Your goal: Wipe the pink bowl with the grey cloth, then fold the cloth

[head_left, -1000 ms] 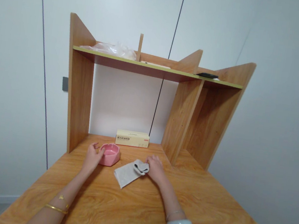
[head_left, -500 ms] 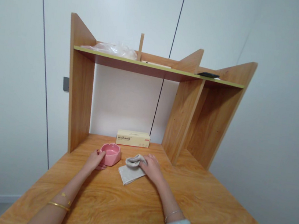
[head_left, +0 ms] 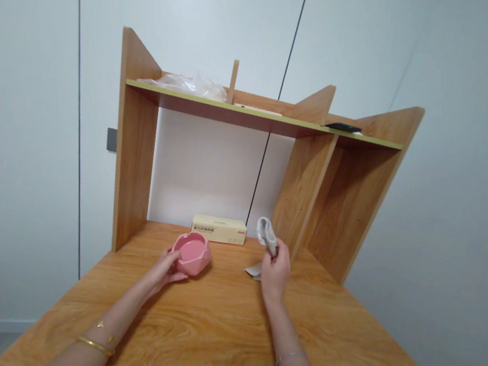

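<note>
My left hand (head_left: 167, 268) grips a pink faceted bowl (head_left: 191, 252) and holds it lifted and tilted above the wooden desk (head_left: 214, 330), its opening turned toward me. My right hand (head_left: 275, 270) is closed on a grey cloth (head_left: 266, 235), raised off the desk; the cloth's top sticks up above my fingers and a corner hangs below the hand. The two hands are a short way apart, the bowl left of the cloth.
A cream box with printed text (head_left: 219, 229) lies at the back of the desk under the shelf (head_left: 236, 109). A crumpled plastic bag (head_left: 185, 84) and a dark flat object (head_left: 342, 126) rest on the shelf. Upright wooden dividers (head_left: 301, 197) stand to the right.
My left hand closed on the bowl, lifted it off the desk and tilted it. My right hand gathered the cloth from the desk and raised it.
</note>
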{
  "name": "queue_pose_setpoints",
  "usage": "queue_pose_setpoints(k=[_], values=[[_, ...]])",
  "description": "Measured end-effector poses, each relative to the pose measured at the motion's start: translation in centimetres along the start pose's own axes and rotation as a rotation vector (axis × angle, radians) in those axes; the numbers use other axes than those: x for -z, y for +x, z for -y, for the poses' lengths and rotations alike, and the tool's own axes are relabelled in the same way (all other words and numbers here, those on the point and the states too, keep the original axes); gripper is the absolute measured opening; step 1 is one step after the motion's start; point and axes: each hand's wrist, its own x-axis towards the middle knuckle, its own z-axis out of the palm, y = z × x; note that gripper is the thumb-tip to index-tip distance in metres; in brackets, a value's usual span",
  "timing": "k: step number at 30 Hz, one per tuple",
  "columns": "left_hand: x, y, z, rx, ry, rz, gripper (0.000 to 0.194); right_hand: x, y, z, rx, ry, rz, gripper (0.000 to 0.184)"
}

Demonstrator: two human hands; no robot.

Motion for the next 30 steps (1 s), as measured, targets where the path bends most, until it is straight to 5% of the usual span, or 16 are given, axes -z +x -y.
queue_pose_setpoints(k=[6, 12, 18, 22, 26, 30], values=[[-1.6, -1.1, 1.3, -0.014, 0.106, 0.085, 0.048, -2.8, -3.0, 2.0, 0.135, 0.053, 0.445, 0.034], [-2.4, -1.2, 1.5, -0.033, 0.262, 0.095, 0.050, -4.1, -5.1, 3.0, 0.162, 0.058, 0.694, 0.026], [-2.5, -1.3, 1.4, -0.113, 0.339, 0.085, 0.052, -4.7, -5.4, 2.5, 0.092, 0.042, 0.691, 0.021], [-2.4, -1.3, 1.7, -0.244, 0.348, 0.082, 0.053, -5.7, -6.1, 1.5, 0.031, 0.080, 0.577, 0.011], [-2.4, -1.2, 2.0, -0.551, 0.335, 0.074, 0.049, -6.6, -6.7, 0.4, -0.078, 0.151, 0.422, 0.029], [-2.5, -1.4, 2.0, -0.616, 0.375, 0.081, 0.050, -7.1, -6.8, -0.1, -0.090, 0.176, 0.417, 0.040]])
